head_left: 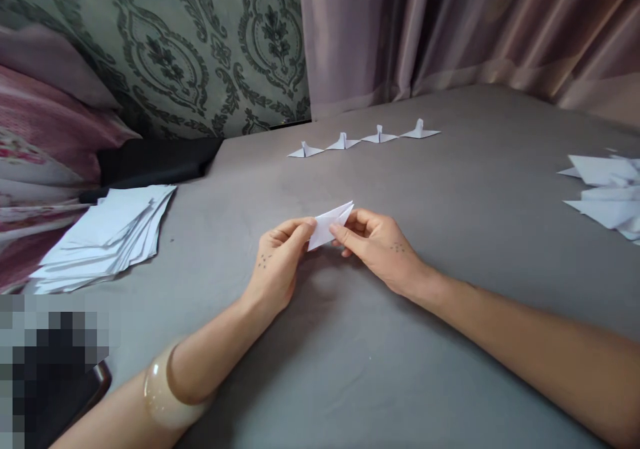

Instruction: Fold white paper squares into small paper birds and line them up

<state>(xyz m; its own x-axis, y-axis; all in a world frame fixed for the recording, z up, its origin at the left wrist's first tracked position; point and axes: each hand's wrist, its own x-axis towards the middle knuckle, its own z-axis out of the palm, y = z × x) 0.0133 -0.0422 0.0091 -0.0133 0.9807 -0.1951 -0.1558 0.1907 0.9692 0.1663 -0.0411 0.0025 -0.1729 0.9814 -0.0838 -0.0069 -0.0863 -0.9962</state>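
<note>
Paper piece slants, long axis lower left to upper right, tip pointing up-right; left hand and right hand both pinch it.

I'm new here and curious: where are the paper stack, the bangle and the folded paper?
Paper stack (106, 224): head view, top sheet.
Bangle (163, 397): head view, outer surface.
Folded paper (324, 227): head view, visible face.

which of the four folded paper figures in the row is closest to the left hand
The leftmost paper figure, at the row's near end: the other three figures lie farther right, away from the left hand.
</note>
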